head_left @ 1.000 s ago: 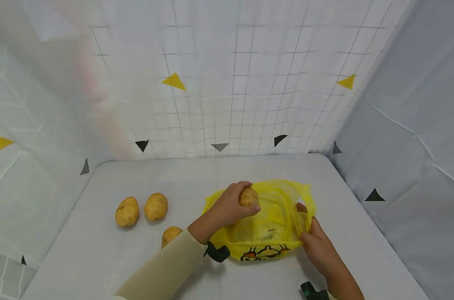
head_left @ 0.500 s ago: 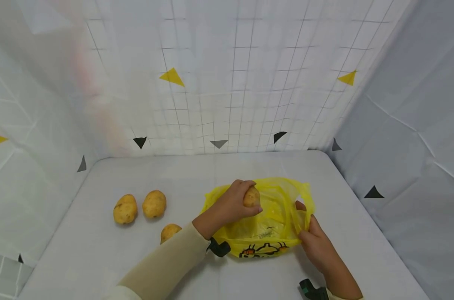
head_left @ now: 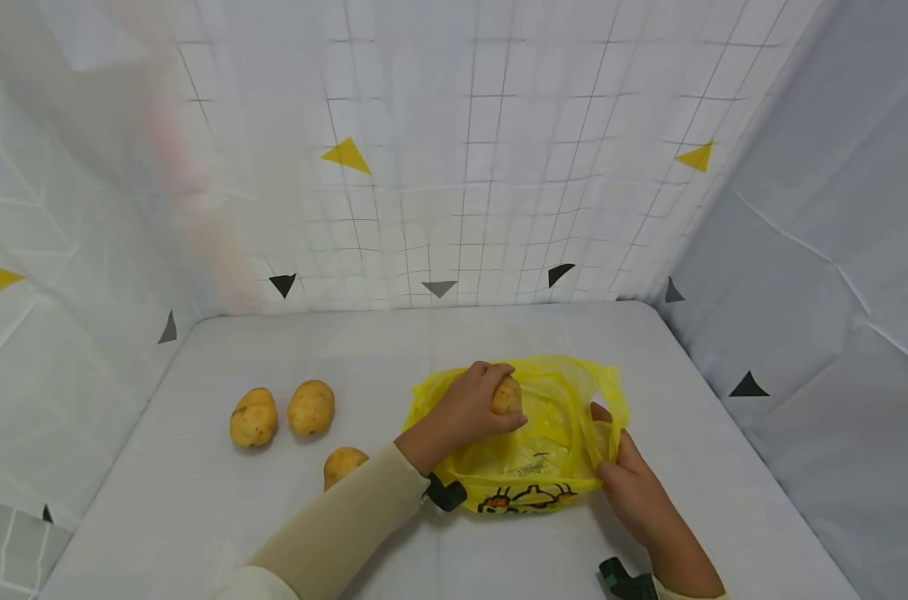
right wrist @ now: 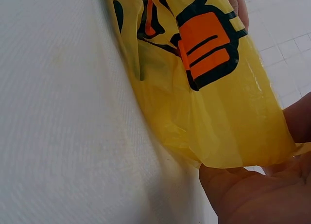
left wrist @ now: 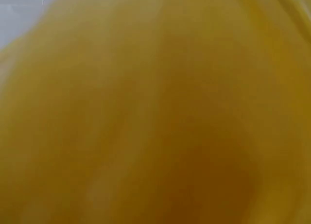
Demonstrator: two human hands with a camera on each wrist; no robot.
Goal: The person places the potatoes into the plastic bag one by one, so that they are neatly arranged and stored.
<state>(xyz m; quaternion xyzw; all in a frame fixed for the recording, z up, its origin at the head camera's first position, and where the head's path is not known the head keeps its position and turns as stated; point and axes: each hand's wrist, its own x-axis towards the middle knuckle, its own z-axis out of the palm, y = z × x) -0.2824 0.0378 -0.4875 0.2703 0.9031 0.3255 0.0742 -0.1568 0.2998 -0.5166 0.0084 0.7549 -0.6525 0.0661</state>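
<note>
A potato [head_left: 507, 397] is gripped in my left hand [head_left: 467, 408], over the open mouth of a yellow plastic bag [head_left: 551, 425]. My right hand [head_left: 634, 487] pinches the bag's right edge by its handle. In the right wrist view the right hand [right wrist: 262, 190] holds the rim of the bag [right wrist: 228, 122], which bears a black and orange print. Blurred yellow plastic of the bag [left wrist: 146, 88] fills nearly all of the left wrist view, so the left fingers are hidden there.
Two potatoes, one on the far left [head_left: 254, 417] and one beside it [head_left: 311, 407], lie on the white table [head_left: 529, 558]. A nearer potato [head_left: 345, 465] is partly covered by the left sleeve [head_left: 349, 525]. White sheets [head_left: 439, 167] surround the table.
My left hand has shifted slightly to the right with the potato, still above the bag's mouth. The right hand keeps its hold on the bag's edge.
</note>
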